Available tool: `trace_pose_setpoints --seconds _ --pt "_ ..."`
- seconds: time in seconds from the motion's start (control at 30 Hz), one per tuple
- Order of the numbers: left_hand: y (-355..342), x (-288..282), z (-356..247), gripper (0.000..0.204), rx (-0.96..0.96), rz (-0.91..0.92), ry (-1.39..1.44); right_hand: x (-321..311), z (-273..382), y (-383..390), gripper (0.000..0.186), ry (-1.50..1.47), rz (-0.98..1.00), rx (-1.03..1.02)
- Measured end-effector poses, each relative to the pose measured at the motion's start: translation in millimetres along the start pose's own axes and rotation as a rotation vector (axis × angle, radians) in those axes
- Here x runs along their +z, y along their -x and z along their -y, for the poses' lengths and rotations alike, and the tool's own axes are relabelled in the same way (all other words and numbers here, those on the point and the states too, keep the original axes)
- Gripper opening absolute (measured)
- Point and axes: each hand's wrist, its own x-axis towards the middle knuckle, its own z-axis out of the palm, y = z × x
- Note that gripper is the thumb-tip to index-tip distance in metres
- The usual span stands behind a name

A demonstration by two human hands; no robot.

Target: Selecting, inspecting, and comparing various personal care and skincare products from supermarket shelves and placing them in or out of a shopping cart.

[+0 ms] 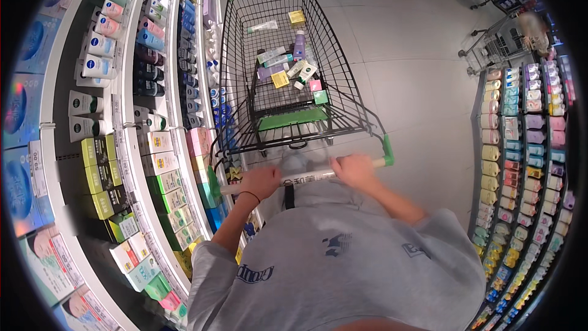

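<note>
A black wire shopping cart point(245, 55) with green trim stands in front of me in a store aisle. My left hand point(260, 181) and my right hand point(353, 168) both grip its white handle bar point(306, 177), left hand near the left end, right hand near the right end. A thin dark band circles my left wrist. In the cart basket lie several small items: tubes, a purple bottle point(299, 43), small yellow, pink and green boxes. I wear a grey sweatshirt.
Shelves point(131, 147) of boxed and bottled cosmetics run close along the cart's left side. Another shelf of colourful bottles point(520, 159) stands at the right. Further carts point(490, 46) are parked at the far right. Pale tiled floor point(416, 73) stretches ahead.
</note>
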Motion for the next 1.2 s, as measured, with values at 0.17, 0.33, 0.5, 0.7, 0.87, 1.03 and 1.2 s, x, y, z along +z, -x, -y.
trace_pose_setpoints --seconds 0.17,0.33,0.5,0.7,0.87,1.03,1.2 --pt "-35 -33 -3 0.041 -0.02 0.081 0.004 -15 -6 -43 0.051 0.057 0.058 0.066" --pt "-70 -60 2 0.043 -0.026 0.131 0.077 -43 -4 -79 0.045 -0.048 0.047 0.087" --pt "-94 -81 2 0.046 -0.062 0.136 0.104 -61 -5 -109 0.039 -0.147 0.015 0.106" --pt "-124 -99 3 0.045 -0.068 0.142 0.159 -89 -18 -152 0.031 -0.54 -0.001 0.035" --pt "-145 -113 10 0.043 -0.144 -0.03 0.304 -142 -9 -231 0.029 -0.803 -0.004 -0.091" --pt "-163 -124 -7 0.04 -0.233 -0.208 0.365 -119 -53 -378 0.025 -1.228 0.144 0.011" --pt "-167 -123 -11 0.028 -0.263 -0.373 0.227 -41 -79 -511 0.019 -1.238 0.136 0.351"
